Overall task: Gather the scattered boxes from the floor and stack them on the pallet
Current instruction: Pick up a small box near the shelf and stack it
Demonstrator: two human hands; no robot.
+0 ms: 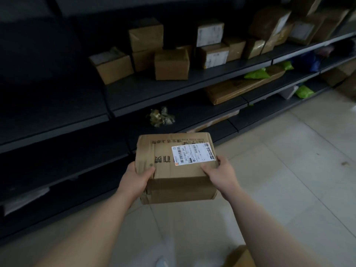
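1. Fingers [148, 172] of the left hand [137, 181] clasp the near left corner of the cardboard box [179, 186]. The thumb lies on the top face and the other fingers are hidden round the side.
2. The right hand [221, 175] grasps the near right corner in the same way. Its thumb lies on top, touching the lower edge of the white shipping label [193, 154] (barcodes and "507-H407 041" are legible).
3. The box hangs in the air between both hands, its top tilted toward the camera, above the pale tiled floor [289, 151].
4. Beyond it stands dark shelving. One shelf [154, 93] carries a cluster of smaller boxes [171, 64].
5. On the shelf below, a flat carton [242, 85] has a green bag [257, 74] on it, and a crumpled wad [160, 116] lies lower still.
6. Another box [240, 257] shows at the bottom edge of the view, on the floor (only a corner is visible).
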